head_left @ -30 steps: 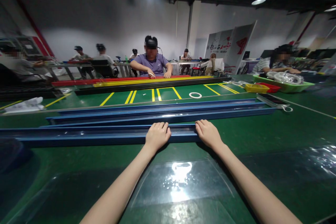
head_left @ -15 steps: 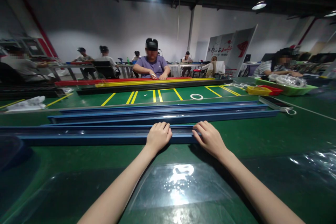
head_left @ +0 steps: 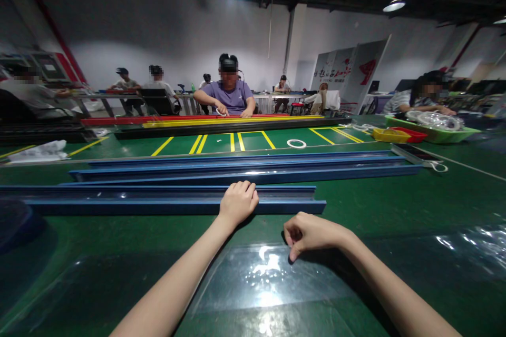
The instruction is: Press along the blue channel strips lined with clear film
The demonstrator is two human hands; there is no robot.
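Note:
A long blue channel profile [head_left: 158, 207] lies across the green table in front of me. My left hand [head_left: 238, 202] is closed over it near its right end, fingers hooked over the far wall. Nearer to me, my right hand [head_left: 304, 233] hovers off the profile, above the far edge of a clear plastic sheet [head_left: 237, 279]. Its fingers are bent, the thumb points down apart from them, and nothing shows between them. The sheet lies flat and glossy under both forearms.
More blue profiles [head_left: 197, 175] lie behind. Farther off are yellow [head_left: 237, 122] and black profiles [head_left: 221, 129], a white ring [head_left: 296, 144], a phone [head_left: 415, 154], and a green tray [head_left: 454, 134]. A co-worker [head_left: 227, 95] sits opposite. A dark blue object [head_left: 18, 224] stands at left.
My right hand has let go of the blue profile's right end and come down toward me, over the clear sheet. My left hand stays on the profile.

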